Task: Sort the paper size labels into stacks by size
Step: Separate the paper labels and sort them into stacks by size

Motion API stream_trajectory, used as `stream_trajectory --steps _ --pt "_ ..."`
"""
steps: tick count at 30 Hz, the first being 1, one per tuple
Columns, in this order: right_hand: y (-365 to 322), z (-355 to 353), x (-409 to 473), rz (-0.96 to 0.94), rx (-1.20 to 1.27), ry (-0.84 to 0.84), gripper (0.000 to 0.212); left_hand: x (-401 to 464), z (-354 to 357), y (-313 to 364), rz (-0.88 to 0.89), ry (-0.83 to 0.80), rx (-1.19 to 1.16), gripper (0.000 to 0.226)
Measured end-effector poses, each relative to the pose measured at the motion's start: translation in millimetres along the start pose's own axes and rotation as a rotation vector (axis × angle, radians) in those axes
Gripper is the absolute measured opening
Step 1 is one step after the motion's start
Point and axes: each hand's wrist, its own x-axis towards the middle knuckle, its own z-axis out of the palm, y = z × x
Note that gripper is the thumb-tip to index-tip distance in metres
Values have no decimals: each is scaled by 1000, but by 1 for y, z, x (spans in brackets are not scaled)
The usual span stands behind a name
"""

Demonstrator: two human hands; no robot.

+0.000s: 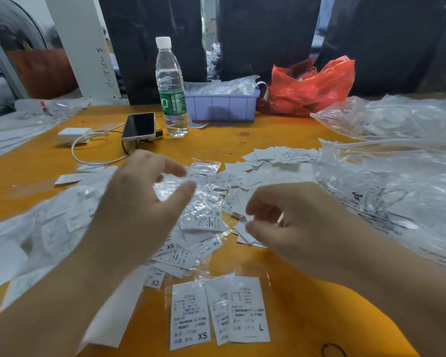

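From the head camera I see my left hand point(142, 202) spread, fingers apart, hovering above the loose heap of labels point(196, 222) mid-tabletop point(242, 140), probably to pick the next one. My right hand point(291, 217) has its fingers curled together beside the heap; whether it pinches a label I cannot tell. Nearer me lie an XS label point(189, 315) and an L label point(247, 310), likely started stacks.

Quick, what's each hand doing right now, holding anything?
Left hand: open, fingers spread above the label pile, holding nothing.
Right hand: fingers curled at a small white label; actual pinch cannot be told.
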Motion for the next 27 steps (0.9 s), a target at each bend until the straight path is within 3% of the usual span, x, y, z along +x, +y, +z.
stream_trajectory --steps 4,8,12,16,21,27 --pt "-2 1 -1 -34 -147 -59 17 -10 10 18 164 -48 -107 6" --pt "2 -10 1 -6 -253 -4 20 -10 18 27 250 -154 -87 13" --pt "10 -16 -1 127 -346 -111 28 -15 39 38 307 -375 86 33" --pt "12 -21 -2 141 -328 -184 26 -7 52 47 387 -494 169 29" --pt "16 -35 -5 172 -406 -74 29 5 74 65 347 -595 336 25" --pt "21 -54 -5 191 -347 113 41 12 89 73 446 -491 486 27"
